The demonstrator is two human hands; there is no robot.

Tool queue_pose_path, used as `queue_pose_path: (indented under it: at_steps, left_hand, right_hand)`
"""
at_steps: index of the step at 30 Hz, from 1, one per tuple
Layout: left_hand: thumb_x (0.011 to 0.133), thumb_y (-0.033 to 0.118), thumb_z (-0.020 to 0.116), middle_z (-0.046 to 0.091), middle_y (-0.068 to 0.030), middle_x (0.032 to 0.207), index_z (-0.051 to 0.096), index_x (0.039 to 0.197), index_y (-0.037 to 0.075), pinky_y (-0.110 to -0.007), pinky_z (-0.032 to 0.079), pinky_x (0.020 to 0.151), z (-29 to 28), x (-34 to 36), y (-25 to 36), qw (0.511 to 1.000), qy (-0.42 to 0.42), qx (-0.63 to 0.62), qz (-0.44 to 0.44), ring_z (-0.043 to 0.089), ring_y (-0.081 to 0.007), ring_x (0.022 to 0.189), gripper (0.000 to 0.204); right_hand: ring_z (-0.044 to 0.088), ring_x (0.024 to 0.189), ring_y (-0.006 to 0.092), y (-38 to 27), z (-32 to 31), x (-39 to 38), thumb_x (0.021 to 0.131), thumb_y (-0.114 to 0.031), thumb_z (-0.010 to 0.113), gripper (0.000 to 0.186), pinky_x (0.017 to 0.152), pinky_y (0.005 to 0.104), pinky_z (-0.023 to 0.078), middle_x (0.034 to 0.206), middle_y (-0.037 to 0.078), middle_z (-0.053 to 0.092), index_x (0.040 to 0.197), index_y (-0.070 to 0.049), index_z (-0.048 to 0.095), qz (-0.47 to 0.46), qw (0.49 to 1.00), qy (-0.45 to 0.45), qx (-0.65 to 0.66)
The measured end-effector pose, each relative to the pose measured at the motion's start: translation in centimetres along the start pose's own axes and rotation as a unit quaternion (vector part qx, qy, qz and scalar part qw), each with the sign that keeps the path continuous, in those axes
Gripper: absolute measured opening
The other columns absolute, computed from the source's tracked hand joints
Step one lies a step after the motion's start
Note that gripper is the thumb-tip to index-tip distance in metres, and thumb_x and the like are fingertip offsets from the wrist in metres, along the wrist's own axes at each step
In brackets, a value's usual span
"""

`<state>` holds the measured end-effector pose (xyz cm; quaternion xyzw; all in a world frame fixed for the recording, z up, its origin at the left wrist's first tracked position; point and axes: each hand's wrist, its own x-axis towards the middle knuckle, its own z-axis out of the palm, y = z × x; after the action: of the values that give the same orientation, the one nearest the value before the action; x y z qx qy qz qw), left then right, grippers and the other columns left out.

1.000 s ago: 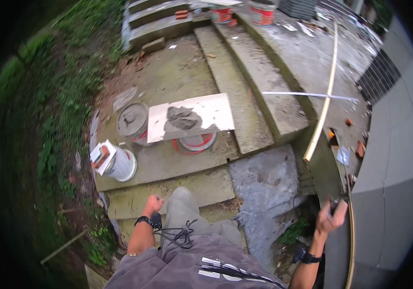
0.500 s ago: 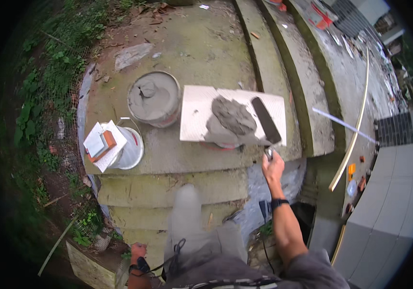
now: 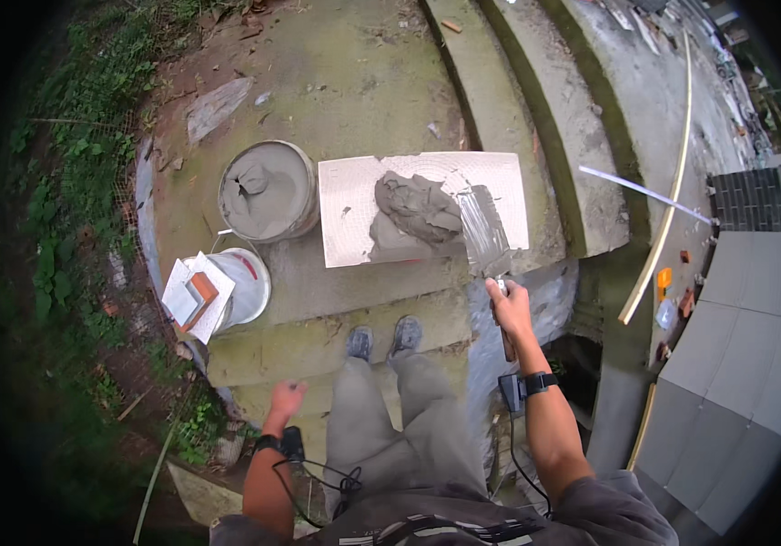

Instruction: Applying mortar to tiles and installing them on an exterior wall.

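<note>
My right hand is closed around the handle of a trowel. The wide blade lies over the right part of a pale textured tile, its face streaked with wet mortar. Left of the blade, a heap of grey mortar sits on the tile. My left hand hangs low beside my left leg, fingers curled in, with nothing visible in it. A round bucket of smooth grey mortar stands left of the tile.
A white bucket at left carries stacked tile pieces and an orange-brown block. My shoes are on a mossy step below the tile. Concrete steps rise at right, near a long wooden strip. Netting and plants border the left.
My right hand has turned the trowel so its broad, mortar-streaked face shows beside the heap. My left hand has come up and forward. The view has shifted, and both shoes now show.
</note>
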<state>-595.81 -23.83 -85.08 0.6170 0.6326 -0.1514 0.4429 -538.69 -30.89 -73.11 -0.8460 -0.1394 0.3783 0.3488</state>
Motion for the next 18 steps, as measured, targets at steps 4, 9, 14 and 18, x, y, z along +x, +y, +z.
queue_pose_path:
  at_steps: [4, 9, 14, 18]
  left_hand:
    - [0.089, 0.041, 0.067, 0.067, -0.0303, 0.114, 0.067, 0.113, -0.003, -0.048, 0.052, 0.089, 1.6, 1.5, 6.6, 0.998, -0.003, 0.058, 0.008, 0.065, -0.0424, 0.104, 0.051]
    - [0.092, 0.044, 0.064, 0.050, -0.0296, 0.134, 0.043, 0.139, -0.005, -0.051, 0.042, 0.105, -0.7, 0.9, 13.5, 0.987, 0.114, 0.115, -0.018, 0.050, -0.0460, 0.125, 0.072]
    - [0.092, 0.046, 0.063, 0.051, -0.0276, 0.132, 0.044, 0.139, -0.003, -0.051, 0.045, 0.102, -4.5, 2.5, 16.0, 0.973, 0.188, 0.114, -0.077, 0.052, -0.0452, 0.123, 0.070]
    - [0.091, 0.047, 0.063, 0.054, -0.0260, 0.128, 0.046, 0.138, -0.002, -0.051, 0.047, 0.099, -8.1, 5.4, 18.5, 0.964, 0.206, 0.118, -0.115, 0.055, -0.0439, 0.120, 0.070]
  right_hand:
    - [0.058, 0.058, 0.0151, 2.1, 1.0, 1.7, 0.094, -0.037, 0.070, 0.042, 0.053, 0.0371, 0.047, 0.067, 0.009, 0.062, 0.086, 0.004, 0.060, -0.019, 0.997, 0.048, -0.059]
    - [0.067, 0.085, 0.0470, -0.6, 1.1, 1.2, 0.095, -0.040, 0.061, 0.048, 0.079, 0.0525, 0.051, 0.085, 0.029, 0.069, 0.095, 0.008, 0.062, -0.047, 0.978, 0.045, -0.196]
    - [0.065, 0.092, 0.0520, -3.2, 4.6, 2.6, 0.095, -0.038, 0.059, 0.047, 0.083, 0.0551, 0.050, 0.090, 0.033, 0.068, 0.098, 0.009, 0.063, -0.026, 0.970, 0.029, -0.239]
    - [0.066, 0.096, 0.0500, -7.7, 10.1, 3.6, 0.095, -0.037, 0.060, 0.047, 0.084, 0.0548, 0.052, 0.094, 0.035, 0.067, 0.097, 0.010, 0.064, 0.058, 0.976, -0.026, -0.206]
